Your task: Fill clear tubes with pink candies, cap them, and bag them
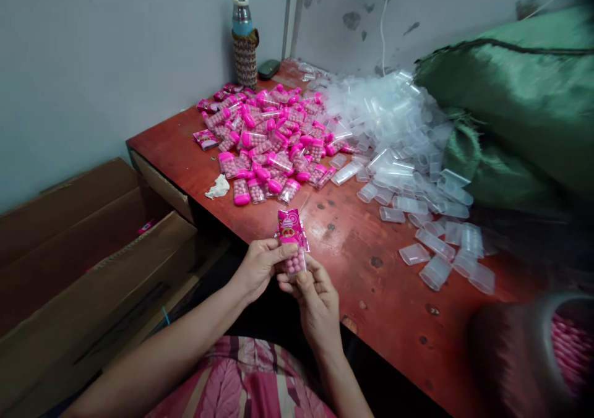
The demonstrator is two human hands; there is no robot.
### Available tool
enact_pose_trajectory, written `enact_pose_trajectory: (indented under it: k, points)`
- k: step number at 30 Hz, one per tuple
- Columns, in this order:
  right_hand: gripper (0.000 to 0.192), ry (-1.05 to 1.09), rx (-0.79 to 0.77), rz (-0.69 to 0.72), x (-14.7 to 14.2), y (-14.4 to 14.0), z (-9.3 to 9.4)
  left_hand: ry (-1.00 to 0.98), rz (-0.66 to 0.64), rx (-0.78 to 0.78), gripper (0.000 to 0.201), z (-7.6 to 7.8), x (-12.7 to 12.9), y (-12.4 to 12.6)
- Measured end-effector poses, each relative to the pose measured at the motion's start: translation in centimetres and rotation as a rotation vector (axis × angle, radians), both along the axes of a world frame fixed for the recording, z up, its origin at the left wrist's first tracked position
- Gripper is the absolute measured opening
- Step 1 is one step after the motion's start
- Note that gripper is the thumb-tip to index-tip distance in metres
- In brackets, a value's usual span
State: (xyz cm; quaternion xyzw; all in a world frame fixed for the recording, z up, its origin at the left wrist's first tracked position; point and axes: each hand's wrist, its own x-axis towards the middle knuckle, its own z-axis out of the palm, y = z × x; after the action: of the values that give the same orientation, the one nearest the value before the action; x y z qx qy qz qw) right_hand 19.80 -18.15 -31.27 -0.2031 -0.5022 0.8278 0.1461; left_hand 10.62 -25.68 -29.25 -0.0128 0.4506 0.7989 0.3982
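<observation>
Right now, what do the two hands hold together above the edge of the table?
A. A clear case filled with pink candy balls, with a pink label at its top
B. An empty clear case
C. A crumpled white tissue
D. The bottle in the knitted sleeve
A: the left hand and the right hand both pinch the candy case, which shows pink balls inside and a pink label on its upper part.

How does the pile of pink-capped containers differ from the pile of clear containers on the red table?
The pink-capped filled plastic containers hold pink balls; the clear empty plastic containers hold nothing. The pink pile has caps and lies further left; the clear pile has none and spreads beside the green sack. Both rest on the red wooden table.
</observation>
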Motion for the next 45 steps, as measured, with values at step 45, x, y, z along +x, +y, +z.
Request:
enact_pose_trajectory:
  k: [45]
  points:
    - [0.022, -0.155, 0.262, -0.076, -0.4, 2.8, 1.4, 1.387, 0.045, -0.683, 0.039, -3.2, -3.3, -2.9]
